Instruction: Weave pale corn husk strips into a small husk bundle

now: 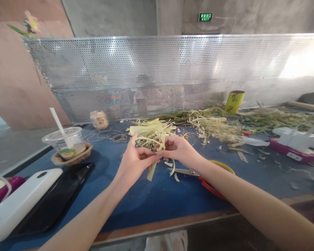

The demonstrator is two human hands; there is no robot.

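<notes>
My left hand (136, 157) and my right hand (181, 150) meet above the middle of the table. The fingers of both are pinched on a pale green plant strip (152, 171) that looks like corn husk, one end hanging down below them. Part of the strip is hidden by the fingers. Just behind the hands lies a bunch of pale husk leaves (149, 129). Scissors (211, 187) with red handles rest partly under my right forearm, blades pointing left. A few husk scraps (176, 177) lie beside the blade tips.
At left are a plastic cup (77, 134) with a straw, a brown pulp tray (87, 154), a white device (26, 195) and a black tablet-like slab (68, 190). Shredded husk (214, 126), a yellow tube (234, 101) and a purple-white power strip (295, 150) stand right. A perforated metal screen (172, 69) closes the back.
</notes>
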